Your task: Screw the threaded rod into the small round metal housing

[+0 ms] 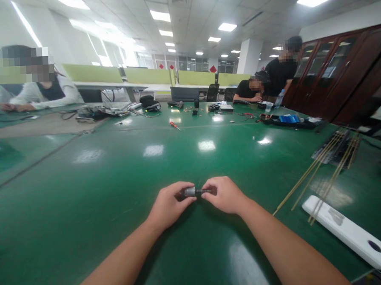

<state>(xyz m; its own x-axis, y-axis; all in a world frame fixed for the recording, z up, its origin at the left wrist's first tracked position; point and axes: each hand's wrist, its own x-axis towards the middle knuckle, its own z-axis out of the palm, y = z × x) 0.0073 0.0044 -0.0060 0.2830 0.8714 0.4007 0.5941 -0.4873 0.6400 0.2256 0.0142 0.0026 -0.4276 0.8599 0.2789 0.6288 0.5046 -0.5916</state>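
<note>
Just above the green tabletop, near the middle of the view, my left hand point(170, 204) is closed around a small grey cylinder point(189, 192) with dark ends. A thin dark rod point(199, 191) lies in line with the cylinder's right end. The fingertips of my right hand point(223, 194) pinch this rod at its far end. Whether rod and cylinder are one piece or two, I cannot tell. Both are held roughly level, and my fingers hide parts of them.
The green table point(115, 172) stretches ahead. Long thin sticks point(322, 165) and a white long-shaped object point(345, 230) lie to the right. Farther off are an orange screwdriver point(174, 125), a black tray point(288, 121) and small black parts point(194, 111). Several people sit or stand around the table.
</note>
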